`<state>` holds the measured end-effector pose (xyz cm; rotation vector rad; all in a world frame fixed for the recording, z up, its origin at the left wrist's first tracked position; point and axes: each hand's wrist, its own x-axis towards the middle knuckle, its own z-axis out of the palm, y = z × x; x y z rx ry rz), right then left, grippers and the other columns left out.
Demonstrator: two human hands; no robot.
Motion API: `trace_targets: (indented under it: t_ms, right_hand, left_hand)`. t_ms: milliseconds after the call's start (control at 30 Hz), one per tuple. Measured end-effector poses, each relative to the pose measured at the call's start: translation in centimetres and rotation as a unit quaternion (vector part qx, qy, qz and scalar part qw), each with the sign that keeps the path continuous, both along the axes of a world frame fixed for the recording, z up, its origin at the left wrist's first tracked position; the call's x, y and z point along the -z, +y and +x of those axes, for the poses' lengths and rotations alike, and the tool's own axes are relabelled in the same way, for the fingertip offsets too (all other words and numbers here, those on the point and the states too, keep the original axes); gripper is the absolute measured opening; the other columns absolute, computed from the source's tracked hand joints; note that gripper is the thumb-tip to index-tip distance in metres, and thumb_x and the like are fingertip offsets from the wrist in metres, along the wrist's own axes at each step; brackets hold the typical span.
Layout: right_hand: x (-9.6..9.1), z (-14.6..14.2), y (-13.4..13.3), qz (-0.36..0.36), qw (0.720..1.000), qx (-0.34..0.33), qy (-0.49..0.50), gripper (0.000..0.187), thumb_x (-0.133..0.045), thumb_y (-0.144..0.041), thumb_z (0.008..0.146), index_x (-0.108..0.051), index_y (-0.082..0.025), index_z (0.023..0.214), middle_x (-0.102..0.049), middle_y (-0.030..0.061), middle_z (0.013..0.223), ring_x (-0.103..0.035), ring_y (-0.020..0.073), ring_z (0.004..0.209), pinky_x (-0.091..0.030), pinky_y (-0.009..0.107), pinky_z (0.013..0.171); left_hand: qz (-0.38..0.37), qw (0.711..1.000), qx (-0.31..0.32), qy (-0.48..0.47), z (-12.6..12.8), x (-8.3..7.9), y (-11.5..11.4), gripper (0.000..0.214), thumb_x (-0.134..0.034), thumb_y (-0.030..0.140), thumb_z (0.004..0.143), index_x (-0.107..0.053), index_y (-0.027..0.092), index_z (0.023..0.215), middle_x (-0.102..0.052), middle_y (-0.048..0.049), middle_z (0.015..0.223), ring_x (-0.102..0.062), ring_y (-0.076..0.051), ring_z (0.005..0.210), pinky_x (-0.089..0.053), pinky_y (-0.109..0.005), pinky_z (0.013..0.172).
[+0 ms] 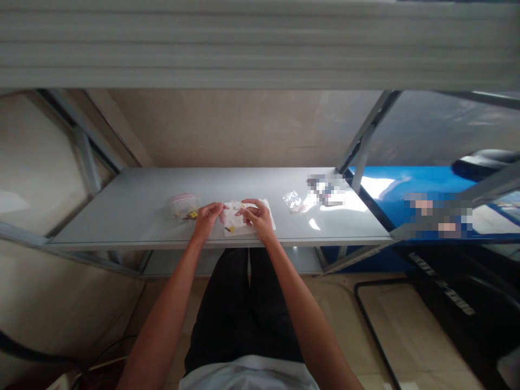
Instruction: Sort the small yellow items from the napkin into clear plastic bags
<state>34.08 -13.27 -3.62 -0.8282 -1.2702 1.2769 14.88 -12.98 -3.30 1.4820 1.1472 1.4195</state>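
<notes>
Over a white sheet of paper on the grey shelf, my two hands face each other. Thumb and fingers of my left hand are pinched at the edge of what looks like a small clear plastic bag. My right hand is closed at the fingertips by the bag's other side, with a speck of yellow near them; what it grips is too small to tell. A small yellow and dark piece lies on the paper's front edge. Left of my left hand rests a zip bag with several yellow pieces inside.
Another clear plastic bag lies right of the paper on the shelf. Blurred-out items are at its back right corner. A slatted upper shelf hangs overhead between metal posts. A blue table stands at the right.
</notes>
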Motion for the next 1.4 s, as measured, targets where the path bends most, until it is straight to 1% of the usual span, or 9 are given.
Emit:
trace_targets:
  t_ms: [167, 333, 433, 600, 733, 900, 1067, 1267, 1400]
  right_hand:
    - [0.0, -0.3, -0.1, 0.003, 0.999, -0.035, -0.017, 0.045, -0.073, -0.062, 0.079, -0.066, -0.019, 0.088, -0.075, 0.0050, 0.072, -0.054, 0.0104, 0.049, -0.041, 0.022, 0.045]
    - [-0.4, -0.5, -0.2, 0.039, 0.998, -0.010, -0.046, 0.045, -0.075, -0.062, 0.078, -0.063, -0.019, 0.084, -0.072, 0.0041, 0.071, -0.065, 0.0146, 0.064, -0.049, 0.024, 0.060]
    - [-0.5, -0.6, -0.2, 0.054, 0.996, 0.000, -0.074, 0.045, -0.071, -0.064, 0.081, -0.062, -0.019, 0.084, -0.070, 0.0038, 0.072, -0.066, 0.0159, 0.066, -0.049, 0.025, 0.061]
    - [-0.6, -1.1, -0.1, 0.125, 0.977, 0.036, -0.171, 0.037, -0.059, -0.053, 0.092, -0.067, -0.019, 0.080, -0.069, 0.0034, 0.071, -0.057, 0.0138, 0.061, -0.043, 0.025, 0.060]
    - [-1.1, -1.5, -0.3, 0.163, 0.962, 0.070, -0.207, 0.031, -0.056, -0.040, 0.092, -0.069, -0.018, 0.075, -0.067, 0.0018, 0.070, -0.053, 0.0130, 0.061, -0.041, 0.026, 0.063]
    - [-1.0, -1.9, -0.1, 0.155, 0.963, 0.055, -0.213, 0.026, -0.055, -0.035, 0.090, -0.069, -0.018, 0.076, -0.061, -0.0007, 0.065, -0.047, 0.0120, 0.058, -0.038, 0.025, 0.061]
    - [-1.0, -2.4, 0.1, 0.156, 0.963, 0.080, -0.206, 0.027, -0.057, -0.040, 0.092, -0.069, -0.018, 0.081, -0.067, 0.0015, 0.074, -0.051, 0.0129, 0.062, -0.040, 0.025, 0.063]
    - [-1.2, -2.9, -0.4, 0.180, 0.953, 0.113, -0.215, 0.031, -0.055, -0.043, 0.095, -0.067, -0.019, 0.080, -0.061, 0.0009, 0.070, -0.048, 0.0133, 0.061, -0.039, 0.027, 0.063]
    - [-0.8, -2.9, -0.4, 0.160, 0.957, 0.112, -0.212, 0.031, -0.056, -0.043, 0.094, -0.067, -0.019, 0.081, -0.063, 0.0013, 0.072, -0.048, 0.0132, 0.060, -0.040, 0.027, 0.062]
  left_hand:
    - [-0.015, 1.000, 0.014, -0.012, -0.4, 0.0, -0.2, 0.040, -0.074, 0.058, 0.078, -0.072, 0.020, 0.065, -0.071, -0.0047, 0.070, -0.066, -0.021, 0.073, -0.053, -0.033, 0.078]
    - [-0.033, 0.999, 0.001, -0.031, -0.5, 0.2, 0.0, 0.035, -0.082, 0.052, 0.070, -0.074, 0.018, 0.071, -0.073, -0.0037, 0.071, -0.066, -0.018, 0.071, -0.052, -0.030, 0.076]
    - [-0.042, 0.998, 0.004, -0.043, -0.2, 0.1, 0.0, 0.035, -0.085, 0.048, 0.067, -0.076, 0.017, 0.079, -0.073, -0.0029, 0.073, -0.066, -0.017, 0.070, -0.052, -0.029, 0.073]
    - [-0.048, 0.998, 0.014, -0.039, 0.1, -0.3, -0.2, 0.035, -0.084, 0.048, 0.069, -0.074, 0.017, 0.081, -0.073, -0.0032, 0.074, -0.066, -0.017, 0.070, -0.052, -0.029, 0.074]
    - [-0.053, 0.997, 0.006, -0.051, 0.2, -0.5, -0.3, 0.038, -0.083, 0.052, 0.069, -0.073, 0.017, 0.081, -0.072, -0.0028, 0.074, -0.067, -0.018, 0.072, -0.052, -0.030, 0.075]
    - [-0.046, 0.998, -0.009, -0.051, 0.3, -0.5, -0.2, 0.037, -0.084, 0.051, 0.068, -0.072, 0.017, 0.079, -0.072, -0.0023, 0.076, -0.067, -0.018, 0.075, -0.052, -0.030, 0.077]
    - [-0.037, 0.998, 0.007, -0.040, 0.0, -0.1, 0.0, 0.031, -0.080, 0.048, 0.075, -0.071, 0.018, 0.081, -0.071, -0.0012, 0.078, -0.065, -0.016, 0.077, -0.051, -0.027, 0.078]
    - [-0.045, 0.999, 0.018, -0.016, 0.1, -0.1, 0.0, 0.035, -0.076, 0.052, 0.078, -0.071, 0.018, 0.083, -0.072, -0.0026, 0.079, -0.065, -0.017, 0.078, -0.050, -0.028, 0.078]
    - [-0.039, 0.999, 0.023, -0.014, 0.2, -0.3, -0.1, 0.034, -0.075, 0.051, 0.079, -0.071, 0.018, 0.082, -0.071, -0.0027, 0.080, -0.066, -0.018, 0.080, -0.050, -0.028, 0.080]
